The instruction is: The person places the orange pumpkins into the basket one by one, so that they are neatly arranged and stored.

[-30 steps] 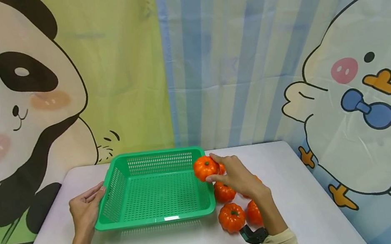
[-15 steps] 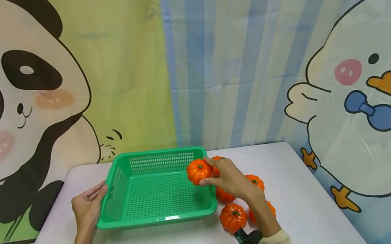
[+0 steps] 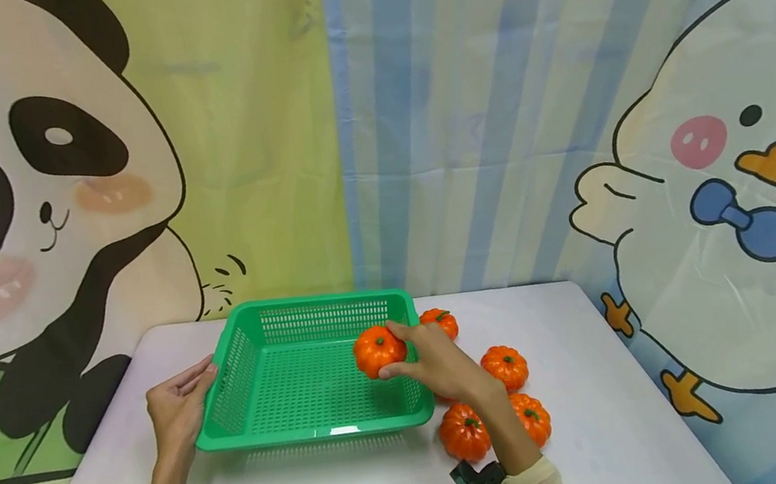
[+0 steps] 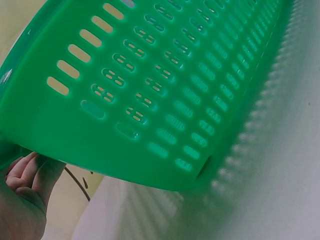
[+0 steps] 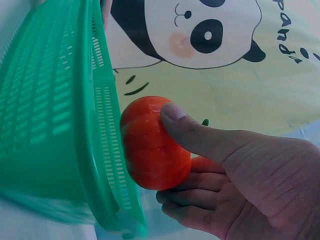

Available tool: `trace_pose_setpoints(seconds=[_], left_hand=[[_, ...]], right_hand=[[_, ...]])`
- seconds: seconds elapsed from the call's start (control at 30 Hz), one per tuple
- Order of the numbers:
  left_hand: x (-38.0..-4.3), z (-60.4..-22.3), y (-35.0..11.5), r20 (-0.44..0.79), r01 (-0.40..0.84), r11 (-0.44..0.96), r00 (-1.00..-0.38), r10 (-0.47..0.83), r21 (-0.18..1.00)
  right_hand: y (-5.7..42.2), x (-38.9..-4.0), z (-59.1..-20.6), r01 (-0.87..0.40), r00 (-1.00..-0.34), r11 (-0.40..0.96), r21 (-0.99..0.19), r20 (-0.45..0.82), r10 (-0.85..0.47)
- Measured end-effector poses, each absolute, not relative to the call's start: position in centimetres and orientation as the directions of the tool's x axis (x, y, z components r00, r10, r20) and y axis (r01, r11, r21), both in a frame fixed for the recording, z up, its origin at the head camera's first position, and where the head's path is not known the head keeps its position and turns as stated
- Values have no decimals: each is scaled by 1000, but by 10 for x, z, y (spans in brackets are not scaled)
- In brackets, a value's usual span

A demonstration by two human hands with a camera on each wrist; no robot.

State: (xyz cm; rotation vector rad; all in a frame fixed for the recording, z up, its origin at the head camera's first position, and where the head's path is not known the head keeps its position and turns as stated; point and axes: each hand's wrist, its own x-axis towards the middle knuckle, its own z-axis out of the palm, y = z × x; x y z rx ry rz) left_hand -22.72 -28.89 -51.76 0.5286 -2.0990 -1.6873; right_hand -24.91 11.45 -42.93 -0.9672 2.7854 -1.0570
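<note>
My right hand (image 3: 429, 357) grips a small orange pumpkin (image 3: 379, 351) between thumb and fingers, over the right part of a green plastic basket (image 3: 317, 434). In the right wrist view the thumb presses one side of the pumpkin (image 5: 152, 145) while the fingers support it from beneath. My left hand (image 3: 179, 407) pinches the basket's left rim. The left wrist view shows that hand (image 4: 27, 195) at the edge of the slotted basket wall (image 4: 90, 145). No pumpkin shows on the basket's visible floor.
Several more pumpkins stand on the white table (image 3: 596, 428) right of the basket: one at the back (image 3: 440, 323), others nearer (image 3: 505, 367), one partly behind my right arm (image 3: 464, 432). A cartoon curtain (image 3: 448, 141) hangs behind the table.
My right hand has carried the pumpkin leftward from the basket's right rim to over its inside. The left hand keeps hold of the rim. The view has shifted slightly.
</note>
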Motion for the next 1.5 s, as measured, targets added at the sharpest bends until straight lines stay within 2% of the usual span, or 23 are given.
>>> trace_pose_setpoints(seconds=[0.3, 1.23, 1.5], left_hand=[[-228, -518, -290, 72, -59, 227, -845, -530, 972], [-226, -517, -286, 86, -38, 230, -858, -507, 973], [-227, -517, -287, 86, -45, 238, -854, -513, 970]], right_hand=[[96, -249, -433, -528, -810, 591, -610, 152, -566], [48, -247, -453, -588, -745, 524, -617, 160, -648], [36, -246, -458, -615, -733, 541, -574, 162, -661]])
